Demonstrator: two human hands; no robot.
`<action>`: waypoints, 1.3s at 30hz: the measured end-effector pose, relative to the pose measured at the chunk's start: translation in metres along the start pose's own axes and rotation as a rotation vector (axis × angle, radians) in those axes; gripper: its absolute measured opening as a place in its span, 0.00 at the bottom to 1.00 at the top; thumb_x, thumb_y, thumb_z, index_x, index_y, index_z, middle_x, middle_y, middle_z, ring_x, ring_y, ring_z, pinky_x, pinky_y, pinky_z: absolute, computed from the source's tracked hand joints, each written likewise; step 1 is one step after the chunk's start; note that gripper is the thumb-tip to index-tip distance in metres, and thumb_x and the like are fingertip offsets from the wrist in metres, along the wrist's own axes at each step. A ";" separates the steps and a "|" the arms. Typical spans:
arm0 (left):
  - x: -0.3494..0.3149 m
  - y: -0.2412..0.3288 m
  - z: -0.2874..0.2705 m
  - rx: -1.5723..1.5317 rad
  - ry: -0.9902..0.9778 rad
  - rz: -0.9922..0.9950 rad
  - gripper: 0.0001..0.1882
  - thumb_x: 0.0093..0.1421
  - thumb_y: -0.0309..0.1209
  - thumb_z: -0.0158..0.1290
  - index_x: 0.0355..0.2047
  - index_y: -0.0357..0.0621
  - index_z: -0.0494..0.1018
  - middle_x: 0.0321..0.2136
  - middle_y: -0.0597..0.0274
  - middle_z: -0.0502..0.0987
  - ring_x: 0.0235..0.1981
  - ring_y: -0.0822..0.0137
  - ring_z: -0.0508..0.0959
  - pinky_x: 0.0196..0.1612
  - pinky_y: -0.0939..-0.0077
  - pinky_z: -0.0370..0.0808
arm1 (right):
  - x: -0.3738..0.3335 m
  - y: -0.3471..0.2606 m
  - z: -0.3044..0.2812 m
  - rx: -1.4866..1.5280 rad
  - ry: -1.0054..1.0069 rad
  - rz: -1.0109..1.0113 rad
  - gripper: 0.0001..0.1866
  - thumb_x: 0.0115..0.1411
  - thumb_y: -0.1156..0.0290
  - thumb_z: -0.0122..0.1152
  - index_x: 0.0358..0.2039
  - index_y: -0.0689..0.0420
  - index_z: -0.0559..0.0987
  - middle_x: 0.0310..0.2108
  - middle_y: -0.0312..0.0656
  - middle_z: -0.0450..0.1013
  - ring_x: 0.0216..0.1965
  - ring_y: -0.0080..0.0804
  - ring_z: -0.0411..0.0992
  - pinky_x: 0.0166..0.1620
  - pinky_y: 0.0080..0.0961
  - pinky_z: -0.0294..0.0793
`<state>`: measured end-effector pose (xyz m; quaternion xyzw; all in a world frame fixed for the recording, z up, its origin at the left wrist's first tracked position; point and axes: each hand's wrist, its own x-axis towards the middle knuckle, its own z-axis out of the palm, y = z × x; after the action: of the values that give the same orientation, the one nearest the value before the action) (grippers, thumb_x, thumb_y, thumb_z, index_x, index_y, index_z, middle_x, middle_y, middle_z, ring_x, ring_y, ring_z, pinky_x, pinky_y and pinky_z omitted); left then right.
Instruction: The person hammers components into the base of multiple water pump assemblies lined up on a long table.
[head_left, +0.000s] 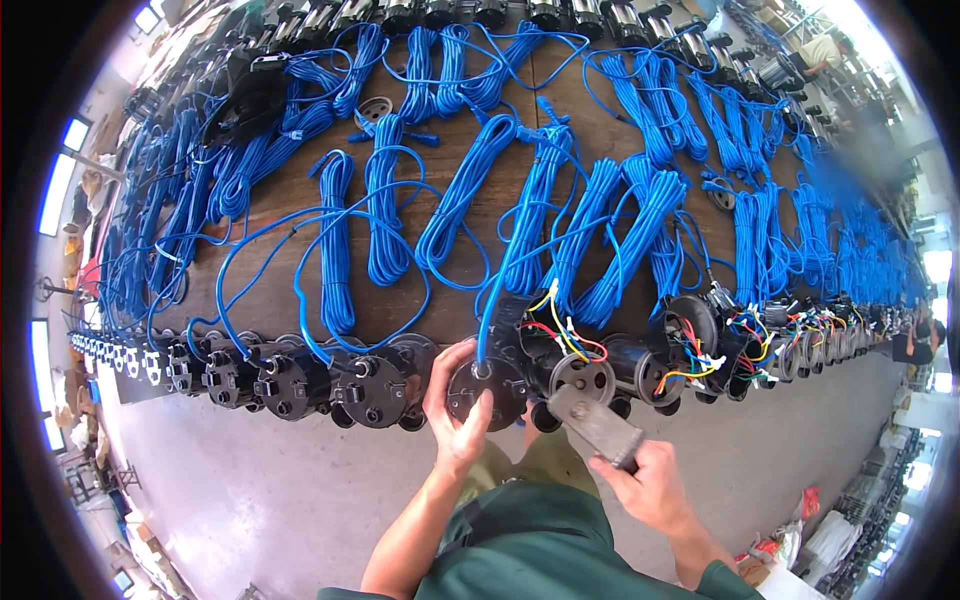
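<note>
Since the black cap might shift, the left hand grips its rim, I'd guess for steadiness; the right hand clutches a metal block.

Left of centre, a hand could pass over bare wooden tabletop. Mid-frame, a thick blue cable rises in the way from a row of black cylindrical housings; at right, loose wires with white connectors protrude.

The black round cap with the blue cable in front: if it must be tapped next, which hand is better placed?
Probably the right: the right hand grips a grey blocky tool near the black round cap, while the left hand is occupied holding that cap.
</note>
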<state>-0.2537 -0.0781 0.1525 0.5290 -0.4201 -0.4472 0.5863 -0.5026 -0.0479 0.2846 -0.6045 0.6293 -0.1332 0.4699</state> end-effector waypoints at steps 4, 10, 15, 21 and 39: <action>0.000 -0.002 0.000 0.006 -0.004 -0.010 0.32 0.55 0.35 0.61 0.59 0.31 0.72 0.57 0.48 0.73 0.60 0.57 0.75 0.64 0.62 0.71 | 0.006 -0.035 -0.008 0.001 0.012 -0.242 0.13 0.61 0.71 0.69 0.43 0.60 0.79 0.26 0.49 0.79 0.27 0.47 0.80 0.31 0.37 0.77; 0.002 -0.003 0.002 -0.002 -0.010 0.017 0.31 0.54 0.32 0.60 0.58 0.33 0.72 0.56 0.50 0.73 0.58 0.59 0.76 0.63 0.64 0.72 | 0.034 -0.028 0.014 -0.322 0.011 -0.233 0.16 0.68 0.60 0.65 0.44 0.60 0.75 0.22 0.49 0.78 0.25 0.52 0.79 0.29 0.45 0.77; -0.003 -0.004 -0.002 -0.002 0.012 -0.019 0.31 0.52 0.31 0.61 0.58 0.36 0.73 0.54 0.52 0.74 0.56 0.59 0.76 0.62 0.64 0.72 | 0.012 -0.072 -0.009 -0.123 -0.007 -0.274 0.16 0.67 0.65 0.67 0.45 0.63 0.76 0.26 0.53 0.79 0.27 0.54 0.80 0.30 0.41 0.76; 0.000 -0.001 -0.003 0.124 0.029 0.062 0.28 0.55 0.35 0.62 0.56 0.39 0.74 0.53 0.57 0.76 0.53 0.63 0.77 0.60 0.65 0.72 | 0.033 -0.030 0.019 -0.330 0.033 -0.156 0.18 0.69 0.60 0.64 0.46 0.63 0.77 0.25 0.57 0.78 0.28 0.57 0.79 0.32 0.46 0.76; 0.000 -0.015 -0.028 0.374 0.000 0.372 0.54 0.31 0.48 0.79 0.59 0.43 0.70 0.55 0.51 0.74 0.58 0.47 0.74 0.62 0.51 0.72 | 0.023 -0.123 0.013 -0.270 -0.109 -0.277 0.14 0.69 0.64 0.64 0.42 0.65 0.80 0.21 0.46 0.78 0.22 0.38 0.78 0.29 0.37 0.75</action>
<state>-0.2280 -0.0713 0.1353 0.5419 -0.5853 -0.2465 0.5505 -0.4109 -0.0912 0.3581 -0.7492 0.5259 -0.0782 0.3949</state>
